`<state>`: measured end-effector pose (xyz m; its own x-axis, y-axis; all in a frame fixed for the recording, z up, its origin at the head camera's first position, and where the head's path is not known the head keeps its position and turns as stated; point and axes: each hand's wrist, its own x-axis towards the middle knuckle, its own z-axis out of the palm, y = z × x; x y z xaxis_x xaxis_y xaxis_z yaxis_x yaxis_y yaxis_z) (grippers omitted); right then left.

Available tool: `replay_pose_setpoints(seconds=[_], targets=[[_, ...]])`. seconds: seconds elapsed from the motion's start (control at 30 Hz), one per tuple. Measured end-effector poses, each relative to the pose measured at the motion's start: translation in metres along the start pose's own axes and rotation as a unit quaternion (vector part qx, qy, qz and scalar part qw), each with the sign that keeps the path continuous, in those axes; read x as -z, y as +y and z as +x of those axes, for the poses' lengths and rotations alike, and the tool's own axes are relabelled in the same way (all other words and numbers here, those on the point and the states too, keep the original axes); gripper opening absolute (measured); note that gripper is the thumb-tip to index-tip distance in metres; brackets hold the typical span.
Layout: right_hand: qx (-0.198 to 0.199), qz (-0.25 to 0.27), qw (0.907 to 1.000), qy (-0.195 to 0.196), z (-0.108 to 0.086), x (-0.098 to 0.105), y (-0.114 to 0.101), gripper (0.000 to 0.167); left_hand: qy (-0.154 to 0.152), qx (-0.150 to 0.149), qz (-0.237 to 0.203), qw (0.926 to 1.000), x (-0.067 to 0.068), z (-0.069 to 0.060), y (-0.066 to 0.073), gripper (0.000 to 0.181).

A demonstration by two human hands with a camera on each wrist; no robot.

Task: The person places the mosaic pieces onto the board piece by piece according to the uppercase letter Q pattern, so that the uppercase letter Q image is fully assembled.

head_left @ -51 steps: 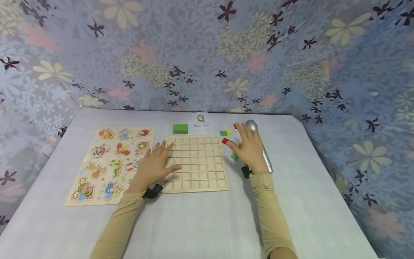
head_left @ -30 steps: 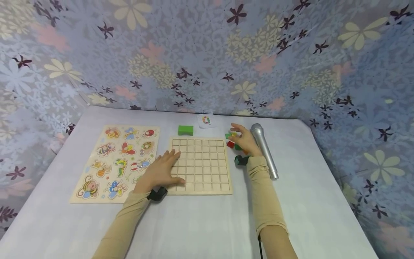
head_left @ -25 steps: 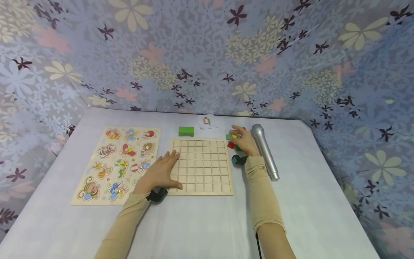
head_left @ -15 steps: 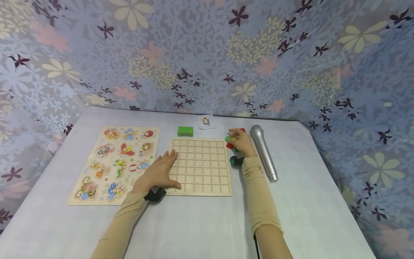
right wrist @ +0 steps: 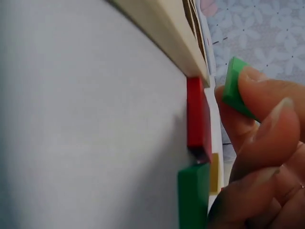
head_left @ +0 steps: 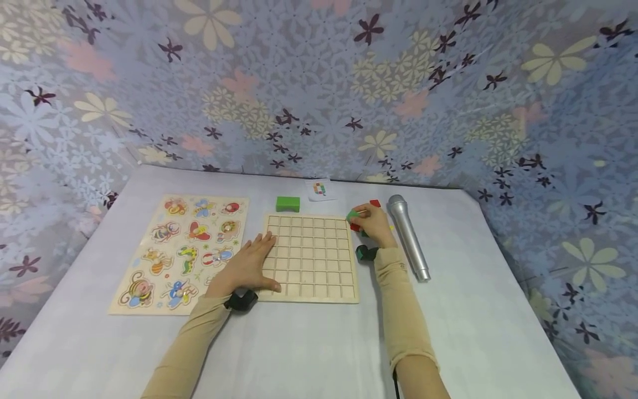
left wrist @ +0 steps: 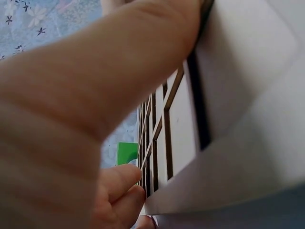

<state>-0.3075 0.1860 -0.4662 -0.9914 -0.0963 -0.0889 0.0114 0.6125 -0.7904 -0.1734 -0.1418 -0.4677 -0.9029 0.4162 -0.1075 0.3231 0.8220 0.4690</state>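
Note:
A pale wooden grid board (head_left: 311, 257) lies mid-table. My left hand (head_left: 246, 266) rests spread over its left edge, thumb and fingers apart; the left wrist view shows the hand (left wrist: 119, 191) against the board's edge. Just past the board's upper right corner, my right hand (head_left: 375, 224) pinches a green tile (head_left: 352, 215) between thumb and finger. In the right wrist view that green tile (right wrist: 234, 86) is held raised, with a red tile (right wrist: 195, 114) and another green tile (right wrist: 193, 195) standing below it beside the board. Part of the tile group is hidden under the right hand.
A silver microphone (head_left: 410, 238) lies right of the tiles. Behind the board are a green block (head_left: 288, 204) and a small card (head_left: 320, 190) with a coloured pattern. An insect picture board (head_left: 169, 266) lies at the left, partly under the left forearm.
My right hand has closed its thumb and finger on a green tile and lifted it from the group. The left hand has settled lower on the board's left edge.

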Motion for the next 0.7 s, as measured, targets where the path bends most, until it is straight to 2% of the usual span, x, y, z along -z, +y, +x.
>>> replay_pose_setpoints(seconds=[0.23, 0.47, 0.6, 0.7], targets=[[0.009, 0.061, 0.9976, -0.031, -0.009, -0.005, -0.012, 0.029, -0.003, 0.001, 0.004, 1.0, 0.001, -0.001, -0.001, 0.121], [-0.001, 0.138, 0.9886, -0.06, -0.031, -0.014, -0.018, 0.027, -0.009, -0.007, 0.007, 0.9999, -0.001, 0.0, -0.002, 0.12], [0.009, 0.15, 0.9865, -0.064, -0.039, -0.025, -0.026, 0.024, -0.009, -0.007, 0.01, 0.9999, -0.001, 0.002, -0.002, 0.12], [0.026, 0.14, 0.9873, -0.071, -0.042, -0.034, -0.033, 0.023, -0.009, -0.003, 0.008, 0.9999, 0.0, 0.0, -0.002, 0.119]])
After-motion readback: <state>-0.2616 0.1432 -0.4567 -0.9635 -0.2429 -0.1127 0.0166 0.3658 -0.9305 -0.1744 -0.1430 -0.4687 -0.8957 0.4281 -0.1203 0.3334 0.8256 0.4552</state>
